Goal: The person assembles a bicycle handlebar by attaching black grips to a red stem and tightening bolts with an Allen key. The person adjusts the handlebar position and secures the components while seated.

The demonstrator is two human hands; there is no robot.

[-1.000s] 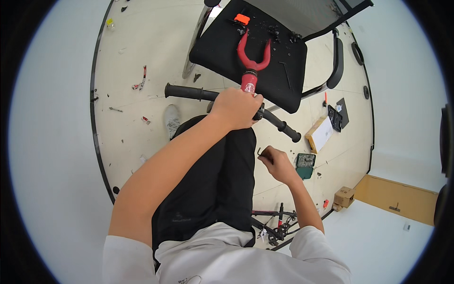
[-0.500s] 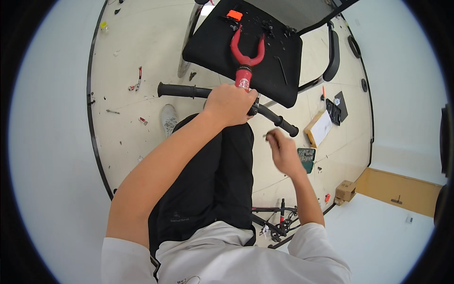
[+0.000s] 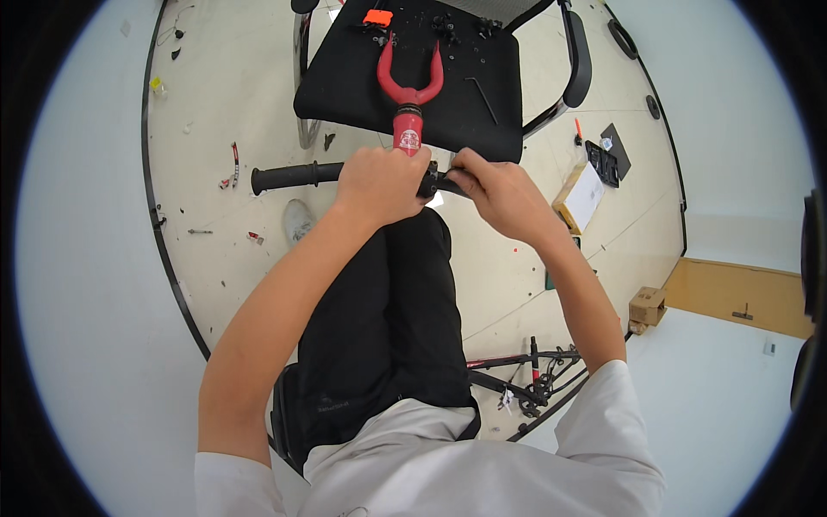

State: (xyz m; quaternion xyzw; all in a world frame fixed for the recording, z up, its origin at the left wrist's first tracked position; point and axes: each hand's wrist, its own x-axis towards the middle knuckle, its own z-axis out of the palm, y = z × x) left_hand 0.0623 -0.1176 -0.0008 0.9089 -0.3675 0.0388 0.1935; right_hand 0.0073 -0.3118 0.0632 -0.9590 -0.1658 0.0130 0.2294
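My left hand (image 3: pixel 379 185) is closed around a red bicycle fork (image 3: pixel 408 129) where it meets the handlebar (image 3: pixel 297 177). The fork's two prongs point away from me over the chair seat. Just right of that hand, a black clamp (image 3: pixel 428 182) shows at the middle of the bar. My right hand (image 3: pixel 501 196) is at the bar beside the clamp, thumb and fingers pinched together. Whatever small thing they pinch is hidden, and this hand covers the bar's right part.
A black chair seat (image 3: pixel 345 86) holds an L-shaped hex key (image 3: pixel 481 101), an orange piece (image 3: pixel 377 17) and several small dark parts. On the floor at right lie a cardboard box (image 3: pixel 581 198) and a black tool case (image 3: pixel 603 164). A bicycle frame (image 3: pixel 534 388) lies near my right side.
My right hand has moved up and left to the clamp; before, it was apart from the bar with a small dark thing pinched. My left hand keeps its hold on the fork.
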